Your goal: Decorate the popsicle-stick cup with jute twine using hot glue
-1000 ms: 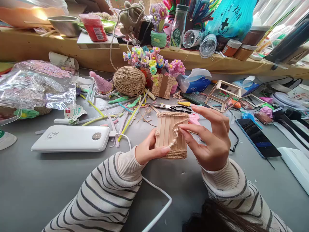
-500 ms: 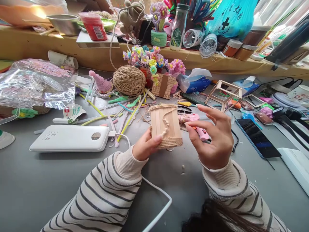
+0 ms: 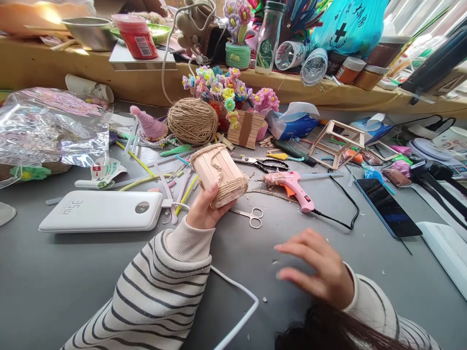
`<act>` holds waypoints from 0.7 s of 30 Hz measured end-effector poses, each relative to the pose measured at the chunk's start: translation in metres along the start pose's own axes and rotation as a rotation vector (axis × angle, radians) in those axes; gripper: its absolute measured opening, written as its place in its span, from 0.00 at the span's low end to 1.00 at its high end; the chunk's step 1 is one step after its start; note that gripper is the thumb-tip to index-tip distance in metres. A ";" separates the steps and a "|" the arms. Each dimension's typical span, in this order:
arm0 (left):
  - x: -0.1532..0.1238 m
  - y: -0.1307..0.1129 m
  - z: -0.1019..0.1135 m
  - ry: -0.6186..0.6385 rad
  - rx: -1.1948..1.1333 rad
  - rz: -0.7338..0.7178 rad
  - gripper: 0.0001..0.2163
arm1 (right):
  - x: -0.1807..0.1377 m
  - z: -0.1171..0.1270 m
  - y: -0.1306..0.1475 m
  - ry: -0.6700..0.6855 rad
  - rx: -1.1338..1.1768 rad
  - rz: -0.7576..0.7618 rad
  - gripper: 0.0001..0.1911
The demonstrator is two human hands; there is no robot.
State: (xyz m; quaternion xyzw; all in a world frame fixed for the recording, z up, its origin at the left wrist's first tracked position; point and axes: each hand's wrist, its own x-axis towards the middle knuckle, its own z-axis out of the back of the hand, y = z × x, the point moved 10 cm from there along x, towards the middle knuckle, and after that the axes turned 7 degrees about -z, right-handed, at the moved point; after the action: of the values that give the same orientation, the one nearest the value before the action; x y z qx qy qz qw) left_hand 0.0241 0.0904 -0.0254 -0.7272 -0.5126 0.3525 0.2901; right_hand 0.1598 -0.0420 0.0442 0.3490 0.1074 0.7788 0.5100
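Observation:
My left hand (image 3: 206, 206) grips a small craft-stick container (image 3: 215, 167) by its lower end, holding it tilted above the table. Twine is wound round both of its ends, and a knotted piece of twine runs down its side. My right hand (image 3: 317, 270) hovers low to the right, fingers apart and holding nothing, slightly blurred. Between the hands lie small scissors (image 3: 255, 217) on the table, their blades partly behind the container. A pink glue gun (image 3: 297, 187) rests beyond my right hand, with black-handled scissors (image 3: 266, 165) behind it.
A white power bank (image 3: 102, 211) sits at left, its white cable (image 3: 251, 296) crossing the front. Behind are a twine ball (image 3: 193, 121), a bundle of craft sticks (image 3: 246, 129) and a stick frame (image 3: 337, 143). A phone (image 3: 386, 206) lies at right.
My left hand has moved left and tilted the container, showing its twine-wrapped end. My right hand has drawn away from it, down toward the front, uncovering the glue gun.

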 end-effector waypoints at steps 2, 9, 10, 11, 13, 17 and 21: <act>0.000 0.003 0.000 0.006 0.007 0.018 0.20 | -0.016 -0.014 0.014 0.026 -0.034 0.096 0.28; -0.001 0.003 0.000 -0.002 0.011 0.035 0.17 | -0.020 -0.047 0.011 0.129 -0.079 0.071 0.25; -0.001 0.004 0.000 -0.004 0.014 0.041 0.17 | -0.019 -0.047 0.011 0.137 -0.073 0.075 0.23; -0.001 0.004 0.000 -0.005 0.020 0.045 0.18 | -0.019 -0.046 0.010 0.140 -0.072 0.074 0.21; -0.001 0.004 0.001 -0.006 0.032 0.047 0.19 | -0.018 -0.044 0.008 0.139 -0.079 0.064 0.17; -0.001 0.005 0.001 0.001 0.029 0.055 0.20 | -0.011 -0.035 0.004 0.080 -0.153 0.079 0.04; -0.001 0.005 0.001 0.004 0.031 0.059 0.20 | 0.008 -0.013 -0.018 -0.047 -0.263 0.037 0.06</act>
State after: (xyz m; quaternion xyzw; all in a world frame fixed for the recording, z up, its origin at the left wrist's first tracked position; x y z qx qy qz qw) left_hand 0.0261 0.0878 -0.0297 -0.7381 -0.4849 0.3673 0.2918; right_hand 0.1618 -0.0244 0.0286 0.2992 -0.0138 0.7871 0.5392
